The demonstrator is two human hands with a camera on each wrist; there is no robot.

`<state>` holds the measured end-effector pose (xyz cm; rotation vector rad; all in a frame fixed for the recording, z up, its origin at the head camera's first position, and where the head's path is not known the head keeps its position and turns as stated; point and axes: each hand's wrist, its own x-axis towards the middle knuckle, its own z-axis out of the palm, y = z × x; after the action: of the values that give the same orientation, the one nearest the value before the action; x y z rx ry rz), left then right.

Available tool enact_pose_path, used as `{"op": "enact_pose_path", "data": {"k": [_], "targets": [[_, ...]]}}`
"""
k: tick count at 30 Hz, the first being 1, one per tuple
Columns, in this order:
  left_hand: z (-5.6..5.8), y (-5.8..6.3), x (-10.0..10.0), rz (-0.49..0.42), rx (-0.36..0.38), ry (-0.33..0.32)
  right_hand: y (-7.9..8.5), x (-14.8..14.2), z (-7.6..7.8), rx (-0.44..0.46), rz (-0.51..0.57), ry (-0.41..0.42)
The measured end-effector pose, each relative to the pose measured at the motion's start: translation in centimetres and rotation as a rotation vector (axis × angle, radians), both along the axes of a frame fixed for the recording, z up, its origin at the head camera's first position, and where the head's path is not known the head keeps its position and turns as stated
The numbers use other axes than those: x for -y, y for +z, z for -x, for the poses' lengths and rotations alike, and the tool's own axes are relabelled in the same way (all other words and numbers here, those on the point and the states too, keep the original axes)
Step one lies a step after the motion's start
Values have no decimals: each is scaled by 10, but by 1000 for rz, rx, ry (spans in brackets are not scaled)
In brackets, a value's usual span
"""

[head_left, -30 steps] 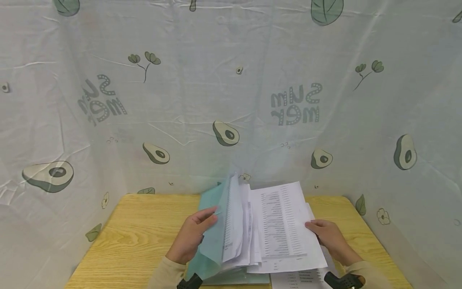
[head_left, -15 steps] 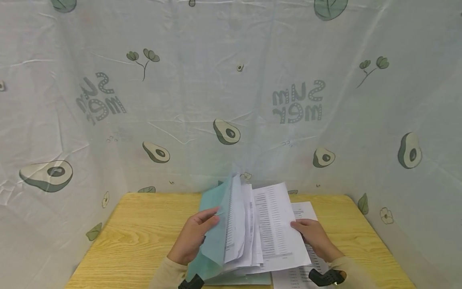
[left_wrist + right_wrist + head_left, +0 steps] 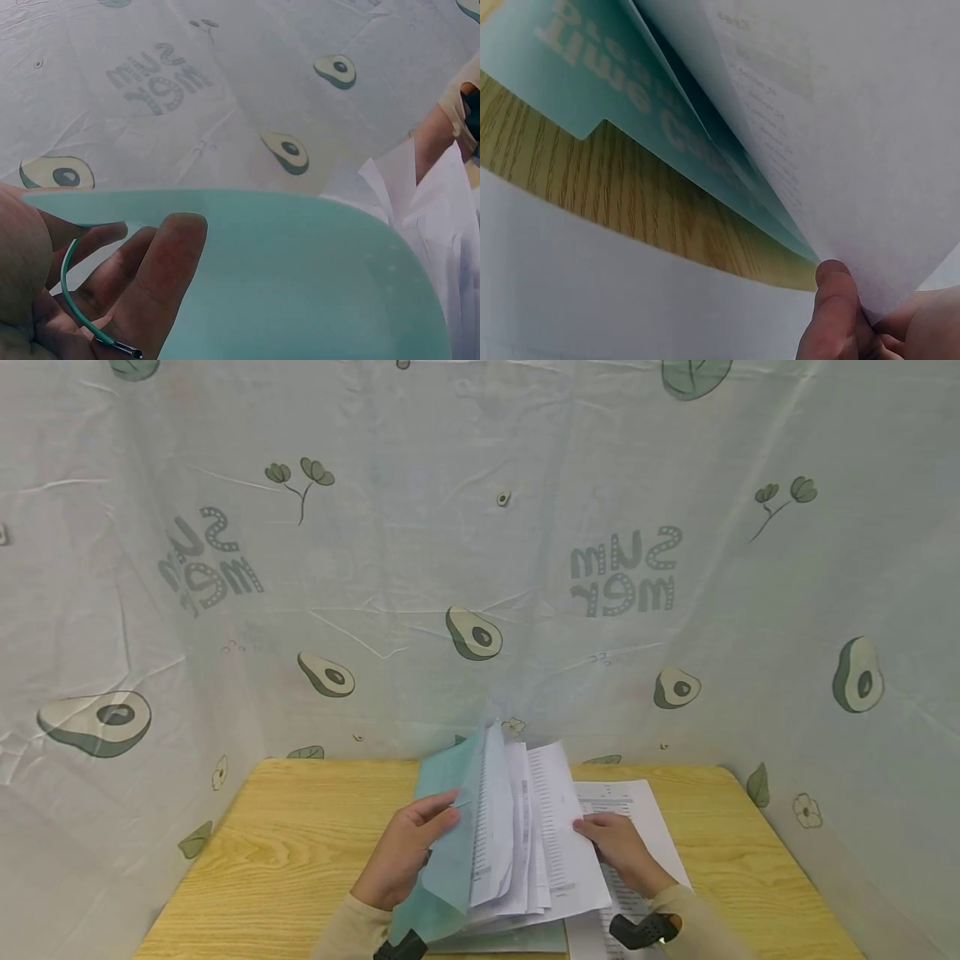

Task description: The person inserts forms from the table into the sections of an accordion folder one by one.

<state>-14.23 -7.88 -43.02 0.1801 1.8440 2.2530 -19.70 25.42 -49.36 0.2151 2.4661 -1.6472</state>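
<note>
A teal document folder (image 3: 446, 868) stands partly open on the table, with several printed sheets (image 3: 495, 852) fanned inside it. My left hand (image 3: 408, 847) grips the folder's cover at its left edge, thumb on one side and fingers on the other. A thin teal cord (image 3: 69, 289) with a metal tip crosses that hand in the left wrist view. My right hand (image 3: 618, 847) pinches the right edge of a printed sheet (image 3: 566, 835), which leans against the papers in the folder. In the right wrist view the thumb lies on the margin of this sheet (image 3: 855, 150).
More printed paper (image 3: 652, 827) lies flat on the wooden table (image 3: 300, 843), under and behind my right hand. A whitish curtain (image 3: 390, 560) with avocado prints hangs behind the table and along both sides.
My right hand has moved left with the printed sheet, bringing it closer to the folder. More of the paper lying on the table now shows. The left hand has kept its hold.
</note>
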Motion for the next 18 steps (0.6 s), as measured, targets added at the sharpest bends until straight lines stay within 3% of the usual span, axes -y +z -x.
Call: {"op": "enact_pose_path", "data": {"k": [18], "targets": [[-1, 0, -2, 66, -15, 18, -3, 34, 0, 0, -10, 43]]}}
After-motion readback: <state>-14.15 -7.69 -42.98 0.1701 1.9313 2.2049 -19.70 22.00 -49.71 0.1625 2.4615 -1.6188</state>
